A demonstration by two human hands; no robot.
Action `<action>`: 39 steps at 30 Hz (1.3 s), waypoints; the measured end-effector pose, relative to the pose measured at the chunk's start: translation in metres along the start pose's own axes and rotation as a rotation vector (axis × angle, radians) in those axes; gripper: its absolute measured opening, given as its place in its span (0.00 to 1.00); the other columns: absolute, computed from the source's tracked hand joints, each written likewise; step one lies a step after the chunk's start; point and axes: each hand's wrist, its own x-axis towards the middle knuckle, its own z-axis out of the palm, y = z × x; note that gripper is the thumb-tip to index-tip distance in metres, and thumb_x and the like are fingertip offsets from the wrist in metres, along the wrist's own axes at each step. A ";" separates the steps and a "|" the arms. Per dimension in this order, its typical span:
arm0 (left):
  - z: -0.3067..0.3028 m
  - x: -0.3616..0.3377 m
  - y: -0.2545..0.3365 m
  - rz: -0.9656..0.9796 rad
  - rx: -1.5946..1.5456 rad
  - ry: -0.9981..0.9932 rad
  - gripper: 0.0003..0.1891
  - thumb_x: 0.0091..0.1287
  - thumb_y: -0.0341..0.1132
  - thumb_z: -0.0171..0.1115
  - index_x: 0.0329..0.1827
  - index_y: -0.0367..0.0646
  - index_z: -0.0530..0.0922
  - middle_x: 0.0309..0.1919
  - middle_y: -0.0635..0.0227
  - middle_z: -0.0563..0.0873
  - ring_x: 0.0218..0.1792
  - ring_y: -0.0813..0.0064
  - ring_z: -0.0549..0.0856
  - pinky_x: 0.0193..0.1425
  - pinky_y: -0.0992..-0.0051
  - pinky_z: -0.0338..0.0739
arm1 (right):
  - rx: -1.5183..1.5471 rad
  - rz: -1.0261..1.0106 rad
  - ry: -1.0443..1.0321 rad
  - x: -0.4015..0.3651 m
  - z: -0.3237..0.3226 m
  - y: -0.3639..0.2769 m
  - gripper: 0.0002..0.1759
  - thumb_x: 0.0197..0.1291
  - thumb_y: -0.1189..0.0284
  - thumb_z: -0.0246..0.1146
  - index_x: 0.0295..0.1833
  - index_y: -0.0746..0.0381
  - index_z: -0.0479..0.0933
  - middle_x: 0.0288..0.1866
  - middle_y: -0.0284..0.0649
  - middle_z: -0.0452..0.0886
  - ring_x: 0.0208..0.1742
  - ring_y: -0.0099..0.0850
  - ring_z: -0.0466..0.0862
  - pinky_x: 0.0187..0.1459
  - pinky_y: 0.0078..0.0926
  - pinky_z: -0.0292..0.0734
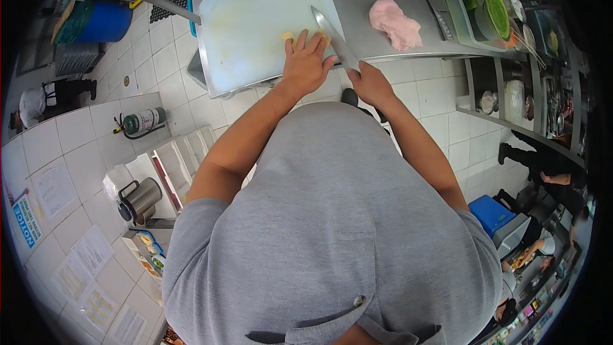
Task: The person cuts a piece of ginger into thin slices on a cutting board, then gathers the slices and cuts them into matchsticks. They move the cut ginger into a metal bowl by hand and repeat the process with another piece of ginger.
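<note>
While knife (336, 39) crosses edge of board (262, 25), floor (205, 112) tiled.

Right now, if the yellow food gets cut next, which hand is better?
Right, I think: the right hand holds the knife, and its blade is close to the yellow food. The left hand has its fingers spread by the food on the cutting board, so it seems better for steadying.

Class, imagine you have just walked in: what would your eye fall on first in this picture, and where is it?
The wearer's grey shirt fills the centre. Above it, on a big whitish cutting board, the left hand spreads over pale yellow food beside a long knife in the right hand. Right of the board, a crumpled pink cloth glows against the steel counter.
</note>
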 end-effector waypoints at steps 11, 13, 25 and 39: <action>0.004 -0.009 0.004 0.000 -0.017 -0.017 0.40 0.89 0.62 0.57 0.89 0.37 0.72 0.87 0.59 0.74 0.90 0.39 0.65 0.88 0.29 0.55 | 0.012 -0.002 -0.013 0.012 0.016 -0.002 0.27 0.86 0.54 0.60 0.61 0.72 0.83 0.58 0.70 0.91 0.62 0.68 0.91 0.66 0.64 0.84; 0.002 -0.009 0.005 0.008 -0.004 -0.011 0.40 0.89 0.63 0.57 0.88 0.37 0.72 0.86 0.58 0.74 0.90 0.40 0.64 0.88 0.29 0.55 | 0.004 0.021 -0.027 0.021 0.023 -0.009 0.27 0.86 0.54 0.60 0.62 0.71 0.83 0.58 0.70 0.91 0.62 0.68 0.91 0.66 0.64 0.84; -0.011 -0.021 -0.013 0.045 -0.025 -0.034 0.39 0.91 0.62 0.55 0.94 0.46 0.70 0.96 0.65 0.66 0.96 0.42 0.57 0.93 0.27 0.47 | 0.153 -0.115 -0.022 0.041 0.032 -0.003 0.30 0.86 0.50 0.62 0.59 0.72 0.83 0.56 0.69 0.91 0.62 0.68 0.91 0.65 0.61 0.84; -0.022 -0.057 -0.064 -0.154 0.049 -0.069 0.40 0.91 0.60 0.54 0.98 0.47 0.64 0.98 0.66 0.64 0.99 0.42 0.52 0.95 0.25 0.40 | 0.002 -0.158 -0.108 0.027 0.022 -0.036 0.26 0.87 0.52 0.62 0.57 0.70 0.82 0.53 0.66 0.92 0.59 0.67 0.91 0.62 0.63 0.84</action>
